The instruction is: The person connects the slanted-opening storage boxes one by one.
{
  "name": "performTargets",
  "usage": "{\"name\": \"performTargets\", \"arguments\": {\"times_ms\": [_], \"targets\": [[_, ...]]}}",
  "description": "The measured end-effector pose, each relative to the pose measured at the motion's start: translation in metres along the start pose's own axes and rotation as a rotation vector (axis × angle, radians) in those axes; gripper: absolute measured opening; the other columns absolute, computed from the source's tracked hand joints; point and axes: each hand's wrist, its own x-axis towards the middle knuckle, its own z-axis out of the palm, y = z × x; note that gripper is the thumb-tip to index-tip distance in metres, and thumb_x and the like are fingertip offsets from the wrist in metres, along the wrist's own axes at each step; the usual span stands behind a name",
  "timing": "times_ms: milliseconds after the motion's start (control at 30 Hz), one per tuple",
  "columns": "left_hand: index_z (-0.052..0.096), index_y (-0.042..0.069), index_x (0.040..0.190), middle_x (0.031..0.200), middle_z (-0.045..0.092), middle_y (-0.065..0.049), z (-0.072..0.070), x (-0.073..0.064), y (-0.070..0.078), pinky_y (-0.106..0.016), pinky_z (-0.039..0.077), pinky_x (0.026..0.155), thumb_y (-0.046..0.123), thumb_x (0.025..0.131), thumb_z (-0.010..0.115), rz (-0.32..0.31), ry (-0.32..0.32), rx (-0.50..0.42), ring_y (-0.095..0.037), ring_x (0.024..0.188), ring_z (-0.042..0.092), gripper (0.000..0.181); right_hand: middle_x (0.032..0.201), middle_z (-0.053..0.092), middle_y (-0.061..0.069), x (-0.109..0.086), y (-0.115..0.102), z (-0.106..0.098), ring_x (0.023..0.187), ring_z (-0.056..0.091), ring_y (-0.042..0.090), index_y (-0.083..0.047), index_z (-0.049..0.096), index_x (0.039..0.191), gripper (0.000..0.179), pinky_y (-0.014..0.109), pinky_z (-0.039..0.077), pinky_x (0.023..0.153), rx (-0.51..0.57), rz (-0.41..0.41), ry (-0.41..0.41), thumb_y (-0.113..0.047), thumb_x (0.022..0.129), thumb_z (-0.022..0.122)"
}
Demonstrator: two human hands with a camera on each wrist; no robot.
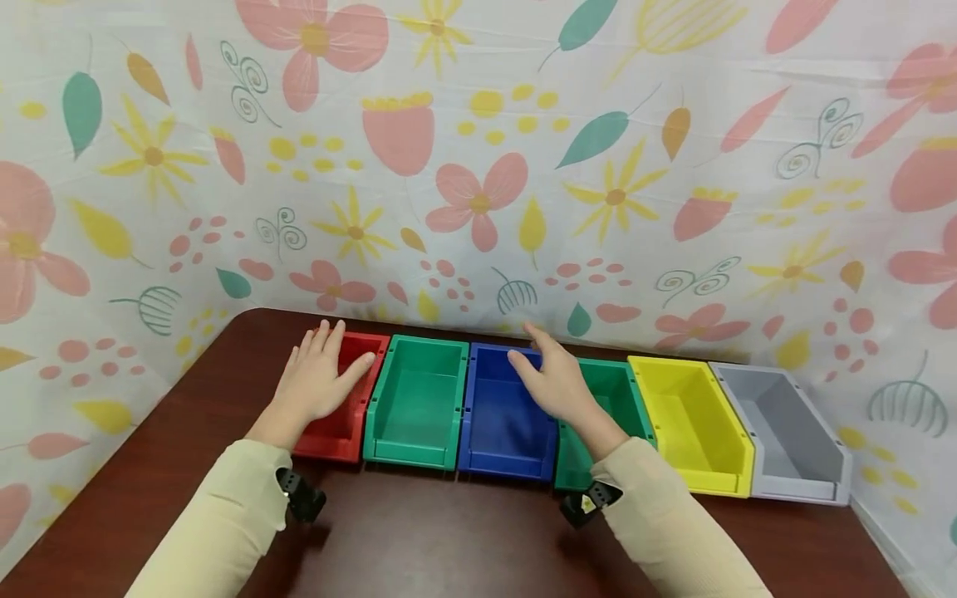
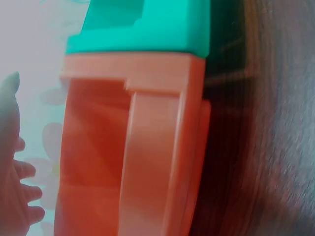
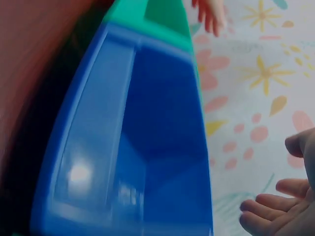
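My left hand (image 1: 312, 380) is held over the red bin (image 1: 329, 436), fingers straight and thumb spread to the side. Nothing is in it, and part of that bin is hidden beneath. Above the blue bin (image 1: 497, 415) and the green bin to its right (image 1: 609, 394) hovers my right hand (image 1: 559, 382), with no object in its grasp. In the left wrist view, the left fingers (image 2: 30, 192) appear apart from the red bin's edge. The right wrist view shows the right hand (image 3: 283, 209) beside the blue bin, relaxed and not touching it.
Another green bin (image 1: 417, 403) stands between the red and blue ones. Farther right are a yellow bin (image 1: 691, 423) and a grey bin (image 1: 781, 428). The row sits on a dark brown table (image 1: 434, 531), before a flower-patterned cloth (image 1: 478, 124).
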Motion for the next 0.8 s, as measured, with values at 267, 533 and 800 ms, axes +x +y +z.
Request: {"name": "performTargets", "arguments": {"times_ms": [267, 533, 800], "targets": [[0.009, -0.004, 0.15, 0.154, 0.012, -0.03, -0.013, -0.002, -0.018, -0.063, 0.019, 0.109, 0.055, 0.096, 0.032, -0.116, -0.027, -0.173, -0.048, 0.14, 0.015, 0.084, 0.141, 0.047, 0.015, 0.003, -0.031, 0.011, 0.127, 0.05, 0.031, -0.011, 0.035, 0.145, 0.052, 0.044, 0.045, 0.1, 0.433, 0.165, -0.167, -0.03, 0.098, 0.046], [0.013, -0.006, 0.149, 0.149, 0.027, -0.031, -0.017, 0.003, -0.024, -0.06, 0.034, 0.103, 0.042, 0.098, 0.04, -0.173, -0.037, -0.311, -0.047, 0.132, 0.033, 0.075, 0.151, 0.032, 0.014, 0.008, -0.044, 0.018, 0.136, 0.038, 0.031, -0.01, 0.026, 0.149, 0.057, 0.042, 0.038, 0.107, 0.734, 0.316, -0.288, -0.027, 0.098, 0.046], [0.034, -0.007, 0.142, 0.135, 0.047, -0.031, -0.005, -0.001, -0.033, -0.054, 0.043, 0.096, 0.016, 0.096, 0.045, -0.127, 0.029, -0.307, -0.043, 0.118, 0.05, 0.053, 0.154, 0.022, 0.022, 0.008, -0.046, 0.018, 0.137, 0.032, 0.041, -0.008, 0.022, 0.15, 0.057, 0.047, 0.037, 0.107, 0.83, 0.366, -0.331, -0.026, 0.1, 0.042]]}}
